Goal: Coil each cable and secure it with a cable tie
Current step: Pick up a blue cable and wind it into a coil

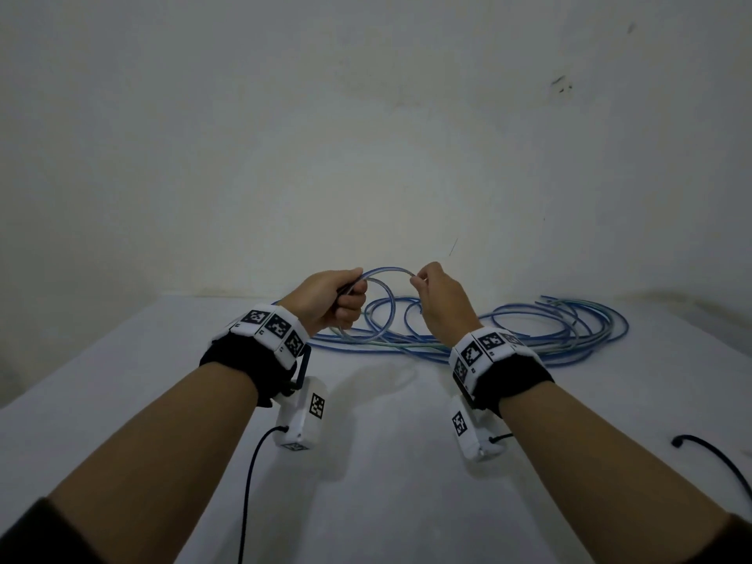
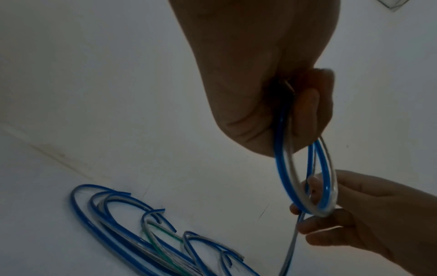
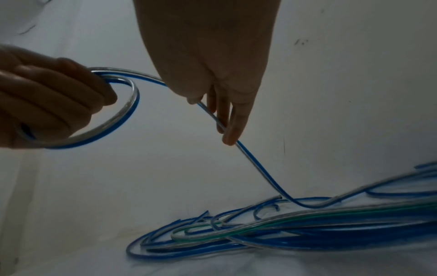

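A blue-and-clear cable (image 1: 386, 274) arcs between my two hands above the table. My left hand (image 1: 331, 297) grips a small coil of it (image 2: 305, 179), fingers curled round the loops (image 3: 127, 110). My right hand (image 1: 437, 297) pinches the same cable a little to the right; its fingers (image 3: 232, 127) guide the strand (image 3: 260, 168) that runs down to the pile. A heap of loose blue, clear and green cables (image 1: 508, 335) lies on the table behind and to the right of my hands. I see no cable tie.
The white table (image 1: 366, 462) meets a pale wall (image 1: 366, 136) just behind the heap. A black cord (image 1: 716, 457) lies at the table's right edge, and another black cord (image 1: 248, 482) hangs from the left wrist camera.
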Tool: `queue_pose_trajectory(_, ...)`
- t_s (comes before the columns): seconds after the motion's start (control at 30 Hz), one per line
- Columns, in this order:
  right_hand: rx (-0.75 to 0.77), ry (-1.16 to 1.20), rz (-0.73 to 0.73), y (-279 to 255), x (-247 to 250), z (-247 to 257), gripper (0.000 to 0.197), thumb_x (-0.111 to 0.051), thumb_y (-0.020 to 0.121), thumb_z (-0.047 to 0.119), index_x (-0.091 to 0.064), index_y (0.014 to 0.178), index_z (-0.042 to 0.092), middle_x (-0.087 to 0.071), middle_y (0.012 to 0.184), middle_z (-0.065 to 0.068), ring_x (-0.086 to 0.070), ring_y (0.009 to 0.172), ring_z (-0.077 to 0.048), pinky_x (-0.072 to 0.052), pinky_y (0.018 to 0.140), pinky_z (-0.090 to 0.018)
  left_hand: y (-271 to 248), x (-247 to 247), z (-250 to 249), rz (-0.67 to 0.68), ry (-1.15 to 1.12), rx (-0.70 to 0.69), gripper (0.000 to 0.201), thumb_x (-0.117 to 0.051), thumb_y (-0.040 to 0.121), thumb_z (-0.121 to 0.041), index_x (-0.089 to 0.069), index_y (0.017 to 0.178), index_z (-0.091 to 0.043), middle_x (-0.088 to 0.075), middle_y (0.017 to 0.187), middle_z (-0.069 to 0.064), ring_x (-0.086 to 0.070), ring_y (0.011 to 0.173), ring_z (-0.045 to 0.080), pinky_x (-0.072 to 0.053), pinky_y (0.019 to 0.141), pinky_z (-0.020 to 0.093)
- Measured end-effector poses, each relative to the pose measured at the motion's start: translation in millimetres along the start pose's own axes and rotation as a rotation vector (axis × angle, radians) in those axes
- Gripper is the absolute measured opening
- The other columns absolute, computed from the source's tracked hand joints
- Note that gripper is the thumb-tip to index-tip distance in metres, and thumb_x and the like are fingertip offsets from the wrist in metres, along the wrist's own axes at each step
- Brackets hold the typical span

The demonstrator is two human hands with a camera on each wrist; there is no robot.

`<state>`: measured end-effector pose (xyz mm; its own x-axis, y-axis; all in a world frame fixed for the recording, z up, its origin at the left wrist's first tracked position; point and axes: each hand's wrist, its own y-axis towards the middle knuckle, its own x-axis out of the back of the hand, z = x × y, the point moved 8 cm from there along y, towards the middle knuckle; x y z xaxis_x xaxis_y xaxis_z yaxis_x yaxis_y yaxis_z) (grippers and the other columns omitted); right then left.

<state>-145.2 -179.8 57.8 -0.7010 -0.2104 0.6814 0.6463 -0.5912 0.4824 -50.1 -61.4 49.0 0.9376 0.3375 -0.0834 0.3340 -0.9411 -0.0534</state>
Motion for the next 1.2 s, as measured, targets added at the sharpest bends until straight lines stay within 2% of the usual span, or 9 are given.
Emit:
queue_pose_trajectory(0.1,-0.021,0.058,0.006,3.4,-4.3,-2.8,0.015,-0.046,0.097,0.012,-0.051,0.104,0.000,-0.059,0.093,-0.015,-0.055,0.083,-0.028,-0.043,0.069,-0.034,-1.0,4.5,-5.7,0.006,-0.017,-0.036,0.042,-0.029,0.100,-0.036,-0.040,0.066,-0.015,-0.026,0.043,-0.009,-0.023,0.036,0.005,-0.021,0.036,0.016)
queue_pose_trajectory(0.2,-0.065,0.102,-0.074,5.2,-2.3,-7.2,0.019,-0.048,0.096,0.017,-0.057,0.095,-0.001,-0.064,0.088,-0.020,-0.062,0.079,-0.036,-0.052,0.072,-0.046,-2.5,10.1,-8.0,0.017,-0.023,-0.037,0.038,-0.030,0.100,-0.029,-0.044,0.068,-0.014,-0.027,0.044,-0.009,-0.024,0.035,0.004,-0.019,0.038,0.016)
queue_pose_trajectory(0.37,-0.075,0.193,-0.097,7.3,-3.1,-4.0,0.025,-0.046,0.097,0.017,-0.058,0.091,-0.004,-0.059,0.078,-0.019,-0.060,0.077,-0.041,-0.050,0.072,-0.052,-5.1,12.2,2.1,0.033,0.062,0.061,0.043,-0.027,0.101,-0.033,-0.038,0.063,-0.016,-0.028,0.045,-0.007,-0.024,0.035,0.005,-0.019,0.035,0.015)
queue_pose_trajectory(0.5,-0.122,0.245,-0.091,9.3,-7.5,-10.1,0.014,-0.046,0.094,0.003,-0.058,0.099,0.000,-0.057,0.089,-0.012,-0.063,0.083,-0.037,-0.052,0.079,-0.050,-7.2,11.5,0.0,0.058,-0.012,0.034,0.037,-0.024,0.098,-0.024,-0.039,0.066,-0.013,-0.034,0.047,-0.005,-0.026,0.035,0.005,-0.018,0.036,0.016)
queue_pose_trajectory(0.7,-0.200,0.351,-0.116,7.4,-3.8,-22.0,0.014,-0.048,0.094,0.007,-0.057,0.083,0.005,-0.060,0.080,-0.011,-0.061,0.050,-0.025,-0.050,0.052,-0.033,-8.1,13.4,-12.3,0.022,-0.064,-0.121,0.036,-0.028,0.101,-0.026,-0.046,0.074,-0.011,-0.035,0.047,-0.005,-0.032,0.040,0.008,-0.030,0.042,0.017)
queue_pose_trajectory(0.9,-0.008,0.145,-0.017,13.2,-9.8,-8.6,0.023,-0.046,0.095,0.011,-0.068,0.089,0.006,-0.058,0.071,0.000,-0.053,0.069,-0.018,-0.038,0.065,-0.026,-1.5,22.9,-19.2,-0.009,-0.299,-0.186,0.040,-0.025,0.101,-0.033,-0.043,0.070,-0.016,-0.029,0.042,-0.010,-0.026,0.033,0.002,-0.020,0.039,0.015)
queue_pose_trajectory(1.0,0.016,0.180,0.120,10.8,-22.7,-0.7,0.026,-0.040,0.097,0.008,-0.065,0.099,0.004,-0.052,0.067,0.005,-0.051,0.066,-0.018,-0.038,0.063,-0.026,2.6,27.9,-25.1,-0.022,-0.512,-0.268,0.040,-0.024,0.101,-0.029,-0.048,0.071,-0.016,-0.034,0.044,-0.009,-0.030,0.035,0.002,-0.028,0.038,0.014)
queue_pose_trajectory(1.1,-0.113,0.337,0.184,8.4,-35.5,-7.7,0.023,-0.037,0.097,0.000,-0.054,0.113,0.001,-0.049,0.077,-0.002,-0.055,0.065,-0.019,-0.046,0.063,-0.026,3.4,33.1,-29.3,-0.079,-0.583,-0.352,0.035,-0.024,0.102,-0.024,-0.046,0.076,-0.016,-0.038,0.047,-0.010,-0.034,0.038,0.003,-0.034,0.041,0.014)
queue_pose_trajectory(1.2,-0.148,0.186,0.083,10.1,-33.1,-23.3,0.012,-0.045,0.094,0.003,-0.054,0.102,0.002,-0.057,0.096,-0.015,-0.059,0.086,-0.030,-0.050,0.077,-0.038,1.4,43.2,-34.5,-0.144,-0.597,-0.427,0.033,-0.025,0.103,-0.021,-0.045,0.077,-0.016,-0.042,0.051,-0.009,-0.037,0.041,0.005,-0.038,0.045,0.016)
